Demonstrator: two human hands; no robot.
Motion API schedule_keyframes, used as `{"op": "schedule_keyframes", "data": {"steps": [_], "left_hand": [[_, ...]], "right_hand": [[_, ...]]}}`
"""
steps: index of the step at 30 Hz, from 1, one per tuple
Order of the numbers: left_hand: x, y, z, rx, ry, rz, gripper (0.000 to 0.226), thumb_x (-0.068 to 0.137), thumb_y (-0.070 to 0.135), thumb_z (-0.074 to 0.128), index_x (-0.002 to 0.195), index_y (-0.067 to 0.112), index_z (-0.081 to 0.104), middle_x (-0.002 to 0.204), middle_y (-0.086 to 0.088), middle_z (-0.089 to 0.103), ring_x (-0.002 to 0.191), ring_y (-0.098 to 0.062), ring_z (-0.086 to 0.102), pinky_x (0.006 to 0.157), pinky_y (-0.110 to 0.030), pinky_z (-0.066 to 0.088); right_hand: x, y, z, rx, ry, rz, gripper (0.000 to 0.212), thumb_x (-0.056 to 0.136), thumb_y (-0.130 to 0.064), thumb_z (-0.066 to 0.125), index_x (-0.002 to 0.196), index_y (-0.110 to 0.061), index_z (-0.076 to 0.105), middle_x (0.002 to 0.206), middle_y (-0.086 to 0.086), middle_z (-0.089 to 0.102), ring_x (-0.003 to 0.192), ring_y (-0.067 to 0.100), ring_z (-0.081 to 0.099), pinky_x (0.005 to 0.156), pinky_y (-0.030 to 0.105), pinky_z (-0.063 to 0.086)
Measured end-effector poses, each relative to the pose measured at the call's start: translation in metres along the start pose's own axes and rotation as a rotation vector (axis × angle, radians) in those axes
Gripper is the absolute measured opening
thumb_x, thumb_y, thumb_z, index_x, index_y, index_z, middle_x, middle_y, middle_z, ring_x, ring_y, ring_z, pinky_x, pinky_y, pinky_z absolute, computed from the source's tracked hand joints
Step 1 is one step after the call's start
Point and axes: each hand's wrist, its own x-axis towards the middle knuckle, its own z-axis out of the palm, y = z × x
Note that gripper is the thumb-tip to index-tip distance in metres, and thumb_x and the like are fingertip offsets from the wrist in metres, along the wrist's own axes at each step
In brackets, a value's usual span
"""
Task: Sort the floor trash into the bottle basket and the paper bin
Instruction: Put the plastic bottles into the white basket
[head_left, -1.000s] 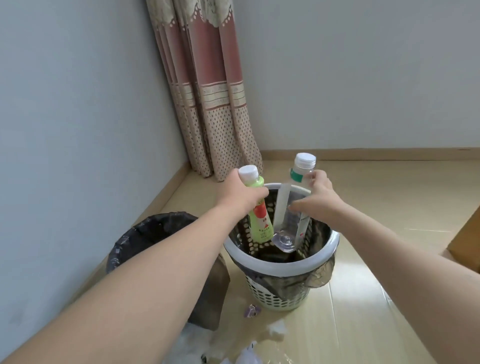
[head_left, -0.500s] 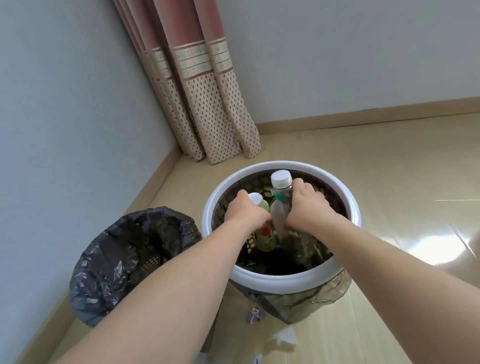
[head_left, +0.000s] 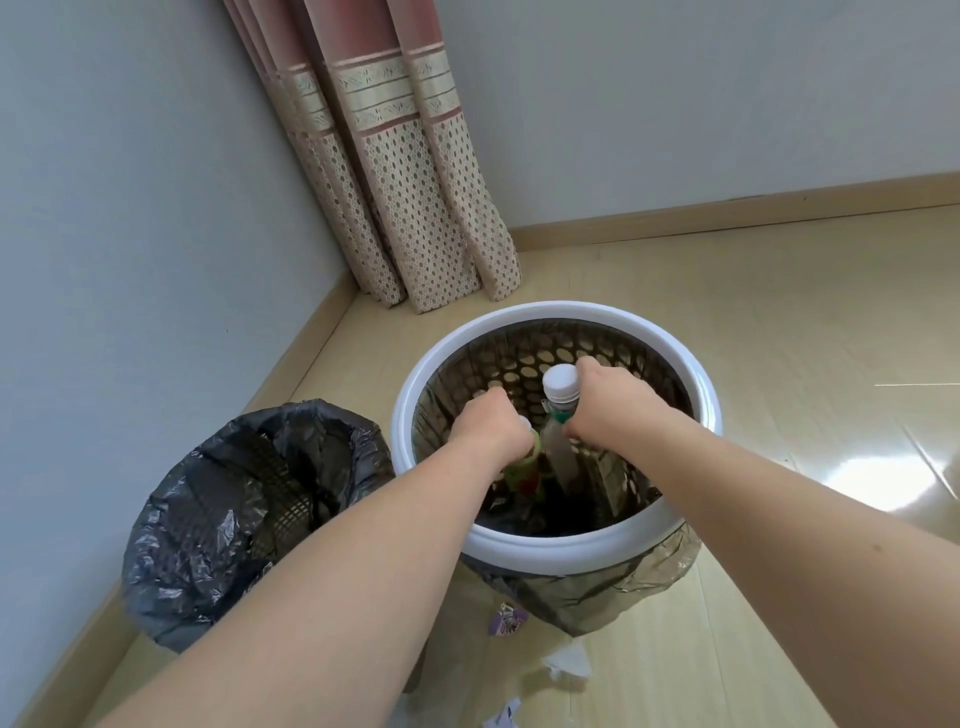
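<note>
1. Glossy pale wood-look floor (head_left: 727, 291) ran to a tan skirting board (head_left: 727, 215) under grey-white walls (head_left: 130, 208), with a bright window glare on the boards at the right.
2. Pink and cream dotted curtain (head_left: 415, 208) hung in the corner, its hem touching the floor.
3. White-rimmed basket (head_left: 561, 545), lined with a translucent dark bag, stood near that corner.
4. Left hand (head_left: 491, 434) reached inside the basket, fingers curled round a green bottle (head_left: 522, 470) just below its cap.
5. Right hand (head_left: 608, 410) was also inside, gripping the neck of a clear bottle (head_left: 558, 447) with a white cap; both bottles stood nearly upright, side by side, below the rim.
6. Black-bagged bin (head_left: 218, 519) sat just left of the basket, close to the wall.
7. Paper scraps (head_left: 566, 665) and a small purple wrapper (head_left: 506, 618) lay on the floor near the basket's base.
</note>
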Motion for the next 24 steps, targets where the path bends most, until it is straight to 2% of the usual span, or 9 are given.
{"op": "schedule_keyframes", "data": {"steps": [2,4,8,13,16,18,21,24], "left_hand": [[-0.001,-0.001,-0.003,0.035,0.024,0.016,0.032,0.088,0.018,0.056,0.12,0.013,0.052,0.115,-0.007,0.058,0.097,-0.023,0.058,0.074,-0.031,0.049],[-0.001,-0.002,-0.006,0.075,0.037,0.033,0.025,0.089,0.018,0.054,0.114,0.013,0.054,0.109,-0.006,0.058,0.092,-0.023,0.058,0.07,-0.031,0.048],[-0.002,-0.002,-0.005,0.175,0.007,0.073,0.019,0.093,0.016,0.053,0.11,0.011,0.059,0.104,-0.006,0.06,0.089,-0.021,0.059,0.071,-0.029,0.05],[0.001,-0.001,-0.002,0.192,0.008,0.077,0.015,0.093,0.018,0.053,0.102,0.009,0.061,0.101,-0.008,0.062,0.087,-0.022,0.062,0.066,-0.029,0.047],[0.002,0.001,0.0,0.189,0.046,0.102,0.017,0.093,0.016,0.052,0.106,0.011,0.061,0.107,-0.01,0.06,0.093,-0.026,0.06,0.07,-0.032,0.049],[0.002,0.002,0.001,0.184,0.064,0.102,0.02,0.093,0.015,0.051,0.11,0.01,0.06,0.109,-0.011,0.059,0.096,-0.028,0.06,0.071,-0.034,0.048],[0.005,-0.001,0.0,0.177,0.051,0.085,0.02,0.093,0.015,0.052,0.109,0.009,0.061,0.104,-0.008,0.06,0.091,-0.026,0.06,0.068,-0.032,0.047],[0.006,-0.003,0.001,0.168,0.052,0.097,0.023,0.093,0.013,0.051,0.114,0.01,0.06,0.105,-0.008,0.06,0.092,-0.025,0.06,0.071,-0.033,0.05]], "right_hand": [[0.001,0.0,-0.002,-0.022,0.025,-0.002,0.047,0.085,-0.021,0.069,0.124,-0.016,0.045,0.105,0.006,0.06,0.09,0.023,0.058,0.084,0.039,0.053],[0.001,0.0,-0.004,-0.005,0.047,0.0,0.044,0.085,-0.021,0.068,0.124,-0.016,0.047,0.104,0.005,0.06,0.09,0.024,0.059,0.083,0.039,0.054],[0.0,0.001,-0.004,0.08,0.044,-0.084,0.065,0.084,-0.025,0.07,0.137,-0.023,0.033,0.11,0.005,0.061,0.089,0.021,0.058,0.076,0.034,0.052],[0.003,-0.004,-0.004,0.112,0.027,-0.147,0.078,0.085,-0.029,0.069,0.147,-0.027,0.021,0.126,0.008,0.056,0.105,0.026,0.058,0.088,0.038,0.052],[0.009,-0.007,-0.012,0.089,0.023,-0.163,0.076,0.088,-0.032,0.066,0.15,-0.028,0.021,0.133,0.011,0.051,0.114,0.03,0.055,0.094,0.04,0.049],[0.013,-0.01,-0.018,0.063,0.009,-0.161,0.067,0.088,-0.032,0.066,0.145,-0.024,0.032,0.128,0.01,0.054,0.11,0.027,0.055,0.089,0.037,0.048],[0.018,-0.017,-0.023,0.043,0.03,-0.151,0.046,0.087,-0.031,0.067,0.125,-0.016,0.043,0.1,0.002,0.055,0.089,0.021,0.054,0.072,0.032,0.043],[0.022,-0.018,-0.022,0.025,0.06,-0.167,0.04,0.088,-0.025,0.066,0.122,-0.016,0.046,0.097,0.003,0.055,0.087,0.021,0.054,0.07,0.033,0.043]]}}
